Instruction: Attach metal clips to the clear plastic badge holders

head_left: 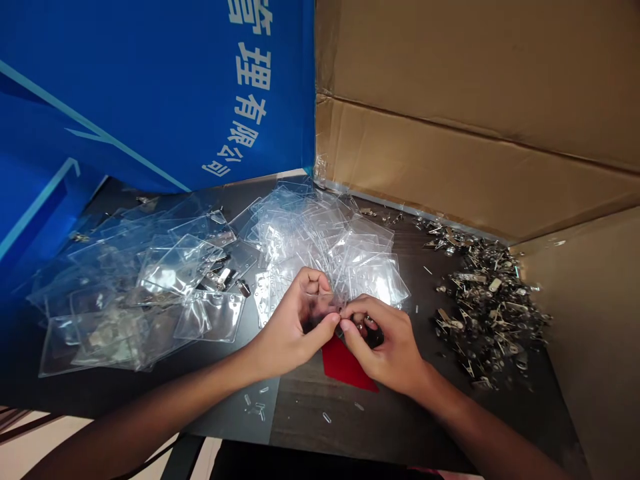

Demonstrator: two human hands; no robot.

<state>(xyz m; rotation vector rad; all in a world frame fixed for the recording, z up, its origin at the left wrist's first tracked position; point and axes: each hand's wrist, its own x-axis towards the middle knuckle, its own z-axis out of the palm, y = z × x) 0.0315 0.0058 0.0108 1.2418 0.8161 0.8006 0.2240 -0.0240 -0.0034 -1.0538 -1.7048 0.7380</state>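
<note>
My left hand (295, 333) is closed on a clear plastic badge holder (323, 303), with thumb and fingers pinching its edge. My right hand (387, 340) meets it there, thumb and forefinger pressed together against the same edge. Metallic glints under the curled right fingers look like a badge clip (371, 325), mostly hidden by the hand. Just beneath both hands lies a flat red piece (349, 368). Behind them spreads a heap of clear badge holders (300, 227).
At left lies another pile of clear holders (213, 317), some with metal clips among them. A heap of metal badge clips (490, 307) covers the table's right side. Small loops (327, 418) lie near the front edge. A blue panel (150, 87) and cardboard walls (450, 153) enclose the back.
</note>
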